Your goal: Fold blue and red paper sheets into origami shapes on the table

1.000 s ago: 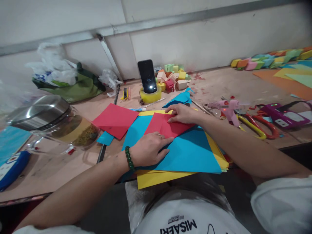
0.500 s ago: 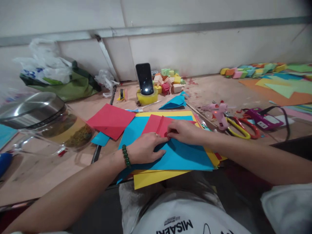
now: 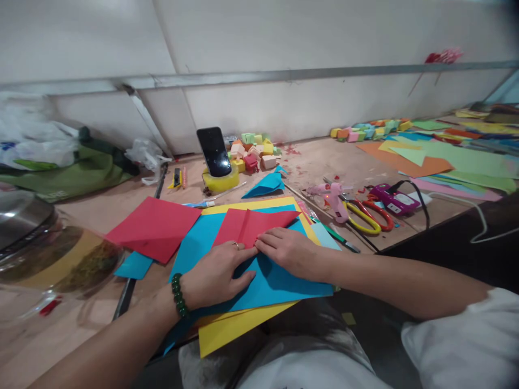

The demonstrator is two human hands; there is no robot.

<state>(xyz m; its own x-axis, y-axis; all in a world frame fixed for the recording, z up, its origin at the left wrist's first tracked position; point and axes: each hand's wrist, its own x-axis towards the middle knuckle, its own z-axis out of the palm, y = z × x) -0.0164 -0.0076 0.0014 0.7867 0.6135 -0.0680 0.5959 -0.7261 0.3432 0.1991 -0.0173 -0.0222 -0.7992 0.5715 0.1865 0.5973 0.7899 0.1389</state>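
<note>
A creased sheet of red paper (image 3: 252,222) lies on a stack of blue paper (image 3: 284,292) in front of me, its right part folded to a point. My left hand (image 3: 217,274) rests palm down over the lower left of the red paper, index finger stretched along its near edge and thumb spread apart on the blue. Just right of it, my right hand (image 3: 290,251) has its fingers pressed together on the near edge of the red paper, beside the left index fingertip. The fingers partly hide that edge.
Left are another red sheet (image 3: 156,228) and a glass jar (image 3: 91,259). Behind stand a phone (image 3: 213,151) on a yellow tape roll (image 3: 221,181) and several paper cubes (image 3: 251,161). Right lie a pink glue gun (image 3: 335,201), scissors (image 3: 363,219), a purple power adapter (image 3: 393,201) and coloured paper (image 3: 413,159).
The view has turned right and tilted up. My right hand's curled fingers have straightened and lie flatter along the red paper's near edge. My left hand stays on the paper.
</note>
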